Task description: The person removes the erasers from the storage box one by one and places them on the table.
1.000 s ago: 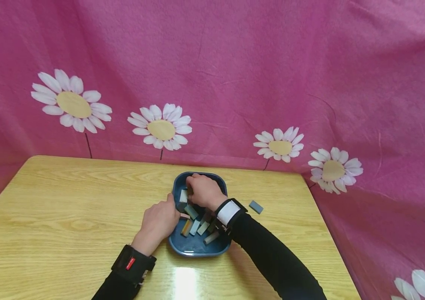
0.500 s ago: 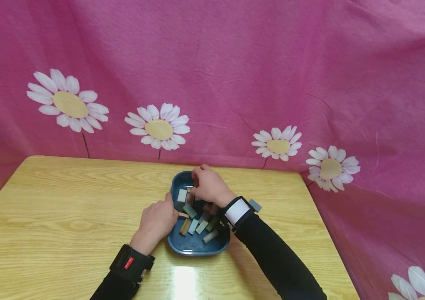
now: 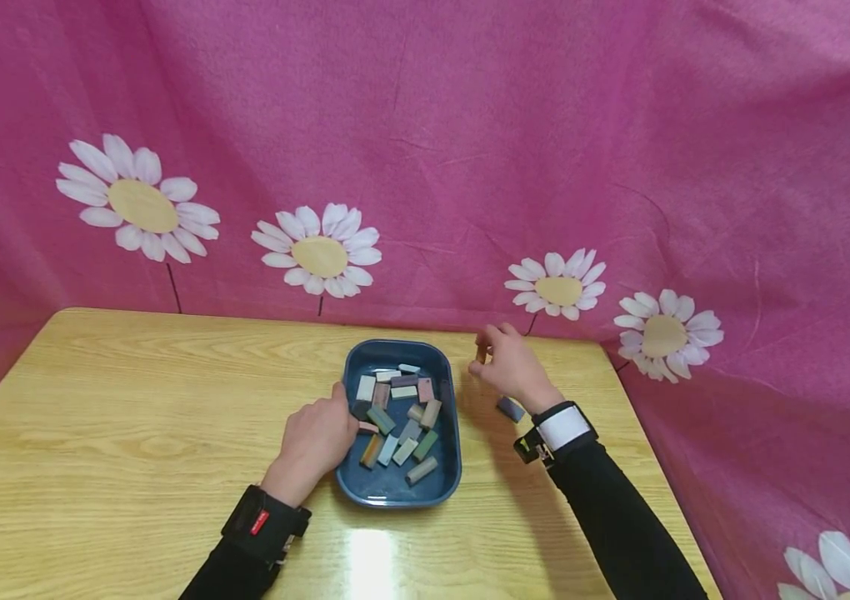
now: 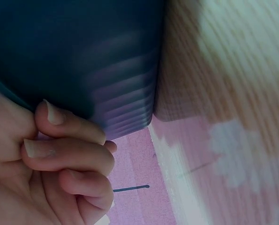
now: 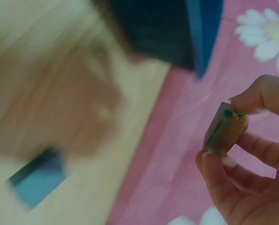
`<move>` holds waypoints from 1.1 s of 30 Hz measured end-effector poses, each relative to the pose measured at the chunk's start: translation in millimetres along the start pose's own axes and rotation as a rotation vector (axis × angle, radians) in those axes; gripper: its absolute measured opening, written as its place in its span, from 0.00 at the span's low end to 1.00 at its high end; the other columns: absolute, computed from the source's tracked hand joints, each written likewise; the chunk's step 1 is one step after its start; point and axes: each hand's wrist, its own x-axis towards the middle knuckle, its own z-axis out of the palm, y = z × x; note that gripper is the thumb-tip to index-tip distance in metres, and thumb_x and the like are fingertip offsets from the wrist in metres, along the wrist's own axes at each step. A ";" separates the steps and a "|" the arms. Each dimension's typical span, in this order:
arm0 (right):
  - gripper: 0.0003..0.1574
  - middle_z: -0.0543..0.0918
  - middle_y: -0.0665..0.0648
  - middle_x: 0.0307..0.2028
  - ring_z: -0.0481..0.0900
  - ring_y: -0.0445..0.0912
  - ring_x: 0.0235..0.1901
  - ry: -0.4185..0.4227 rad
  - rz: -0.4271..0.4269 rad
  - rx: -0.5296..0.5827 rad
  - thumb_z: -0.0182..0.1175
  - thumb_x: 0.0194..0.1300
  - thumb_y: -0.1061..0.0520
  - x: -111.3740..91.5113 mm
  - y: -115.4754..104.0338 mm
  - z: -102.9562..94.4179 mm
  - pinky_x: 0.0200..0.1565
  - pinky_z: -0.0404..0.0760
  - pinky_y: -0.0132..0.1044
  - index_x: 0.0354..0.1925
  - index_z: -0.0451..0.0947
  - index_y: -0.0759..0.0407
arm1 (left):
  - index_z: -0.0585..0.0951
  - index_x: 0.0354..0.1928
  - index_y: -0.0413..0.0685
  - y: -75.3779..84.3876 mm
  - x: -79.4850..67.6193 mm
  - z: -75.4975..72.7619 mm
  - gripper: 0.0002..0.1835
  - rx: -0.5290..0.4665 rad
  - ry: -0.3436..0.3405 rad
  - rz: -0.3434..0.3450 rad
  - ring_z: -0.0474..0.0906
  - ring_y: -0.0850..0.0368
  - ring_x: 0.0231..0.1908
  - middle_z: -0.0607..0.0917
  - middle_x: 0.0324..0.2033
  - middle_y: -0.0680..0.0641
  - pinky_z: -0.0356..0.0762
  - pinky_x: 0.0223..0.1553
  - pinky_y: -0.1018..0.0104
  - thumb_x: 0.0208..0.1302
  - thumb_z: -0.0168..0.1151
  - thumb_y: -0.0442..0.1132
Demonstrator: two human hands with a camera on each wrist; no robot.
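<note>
A blue tray (image 3: 395,492) sits on a wooden table (image 3: 170,417), many small blocks (image 3: 406,452) scattered inside it. At the tray's left side, the left hand (image 3: 316,437) grips its rim, fingers curled. Right of the tray, the right hand (image 3: 511,367) pinches a brown block (image 5: 226,129) in its fingertips. A blue-grey block (image 3: 510,409) lies right of the tray, near that hand. Behind the tray hangs a pink flowered cloth (image 3: 432,167).

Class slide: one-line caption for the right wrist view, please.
The right hand pinches a marked block; a second block lies on the wooden table, a blue tray partly in view.
</note>
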 end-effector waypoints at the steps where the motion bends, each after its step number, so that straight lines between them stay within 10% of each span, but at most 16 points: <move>1: 0.19 0.75 0.60 0.42 0.75 0.52 0.36 -0.010 0.027 -0.010 0.66 0.53 0.53 -3.3 8.2 1.3 0.41 0.78 0.47 0.40 0.75 0.61 | 0.66 0.68 0.29 -0.2 0.1 0.1 0.31 -0.001 0.000 -0.001 0.72 0.53 0.20 0.79 0.24 0.43 0.68 0.20 0.61 0.68 0.52 0.42; 17: 0.15 0.75 0.60 0.34 0.72 0.50 0.30 -0.019 0.129 -0.068 0.65 0.53 0.54 -35.1 85.9 35.7 0.36 0.75 0.47 0.36 0.75 0.61 | 0.66 0.68 0.30 -0.4 0.2 2.1 0.32 0.002 -0.012 -0.021 0.72 0.53 0.20 0.80 0.25 0.44 0.67 0.20 0.62 0.67 0.52 0.42; 26: 0.15 0.78 0.62 0.38 0.75 0.52 0.34 -0.021 0.120 -0.112 0.64 0.54 0.52 -31.6 80.3 27.2 0.40 0.77 0.50 0.38 0.79 0.61 | 0.69 0.64 0.30 -0.6 0.9 1.8 0.28 0.018 0.007 -0.001 0.73 0.53 0.20 0.79 0.24 0.44 0.69 0.20 0.61 0.67 0.52 0.42; 33: 0.20 0.81 0.63 0.44 0.76 0.53 0.33 0.012 0.089 -0.102 0.63 0.58 0.50 -15.8 32.9 12.3 0.40 0.77 0.51 0.46 0.80 0.61 | 0.69 0.64 0.30 -1.4 0.2 0.6 0.28 0.022 0.000 -0.001 0.73 0.52 0.21 0.81 0.26 0.42 0.71 0.21 0.60 0.67 0.52 0.42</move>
